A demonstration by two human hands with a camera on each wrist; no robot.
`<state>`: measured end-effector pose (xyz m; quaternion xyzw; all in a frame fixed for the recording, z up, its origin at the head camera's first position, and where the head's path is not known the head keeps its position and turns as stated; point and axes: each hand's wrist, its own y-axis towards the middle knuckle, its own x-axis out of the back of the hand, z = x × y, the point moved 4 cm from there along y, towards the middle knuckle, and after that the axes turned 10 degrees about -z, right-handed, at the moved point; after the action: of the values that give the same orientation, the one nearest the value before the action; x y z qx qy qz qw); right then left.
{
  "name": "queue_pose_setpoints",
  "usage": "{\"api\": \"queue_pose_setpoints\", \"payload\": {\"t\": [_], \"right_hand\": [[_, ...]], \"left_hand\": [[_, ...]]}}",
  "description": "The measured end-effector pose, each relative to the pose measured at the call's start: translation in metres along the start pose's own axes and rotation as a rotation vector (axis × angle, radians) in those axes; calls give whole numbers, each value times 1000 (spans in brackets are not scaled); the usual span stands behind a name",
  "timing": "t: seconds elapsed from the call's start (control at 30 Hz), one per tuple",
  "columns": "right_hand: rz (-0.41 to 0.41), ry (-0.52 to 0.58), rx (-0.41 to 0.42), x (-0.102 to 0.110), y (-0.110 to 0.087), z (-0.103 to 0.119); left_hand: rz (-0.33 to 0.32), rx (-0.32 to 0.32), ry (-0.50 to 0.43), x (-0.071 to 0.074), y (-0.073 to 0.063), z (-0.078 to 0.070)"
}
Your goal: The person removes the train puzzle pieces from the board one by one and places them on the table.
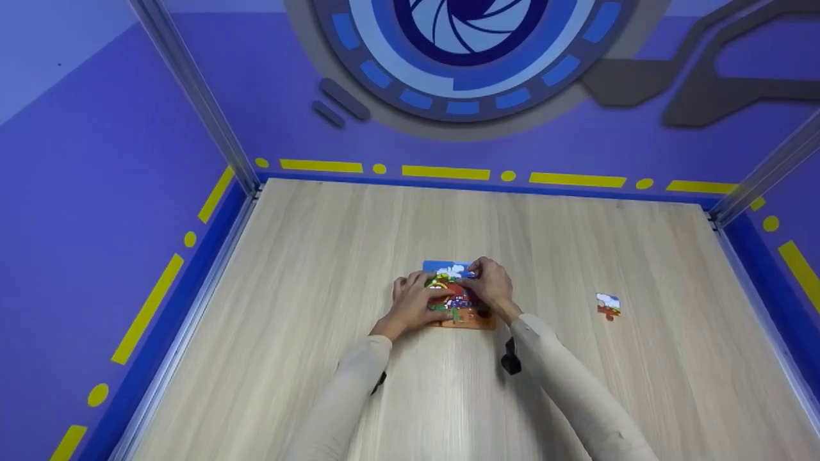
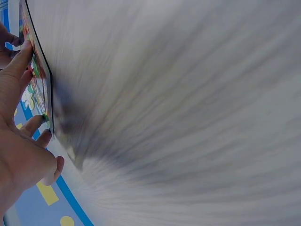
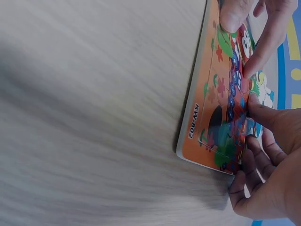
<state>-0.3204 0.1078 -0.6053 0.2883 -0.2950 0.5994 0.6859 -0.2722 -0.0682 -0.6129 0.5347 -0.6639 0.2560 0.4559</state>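
Note:
A colourful jigsaw puzzle (image 1: 474, 322) in a flat tray lies on the table, with an orange lower border marked KW-802 and blue sky along its top. The left hand (image 1: 410, 304) reaches over its left side; thumb and index finger press on the picture, and the other fingers lie at the left edge. At the upper right of the puzzle, the right hand (image 1: 494, 283) has its thumb and curled fingers around a puzzle piece (image 3: 252, 128), mostly hidden by them. Apart to the right lies a loose puzzle piece (image 1: 608, 306) with sky and brown ground.
The pale wood-grain table (image 1: 320, 256) is bounded by a blue-purple back wall (image 1: 256, 83) and side walls with yellow dashes. Metal posts (image 1: 198, 89) stand at the corners. A dark object (image 1: 510, 360) is at the right wrist.

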Motion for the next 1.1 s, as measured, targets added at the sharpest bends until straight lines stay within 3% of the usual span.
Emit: {"api": "queue_pose_setpoints", "payload": {"t": [0.33, 0.6, 0.83, 1.1], "right_hand": [[10, 121, 70, -1, 1, -3], [13, 197, 52, -2, 1, -5], [-18, 236, 91, 2, -2, -6], [13, 278, 101, 10, -2, -3]], "left_hand": [[1, -1, -2, 1, 1, -1], [10, 6, -3, 2, 0, 0], [13, 5, -23, 1, 2, -1], [26, 15, -45, 2, 1, 1]]}}
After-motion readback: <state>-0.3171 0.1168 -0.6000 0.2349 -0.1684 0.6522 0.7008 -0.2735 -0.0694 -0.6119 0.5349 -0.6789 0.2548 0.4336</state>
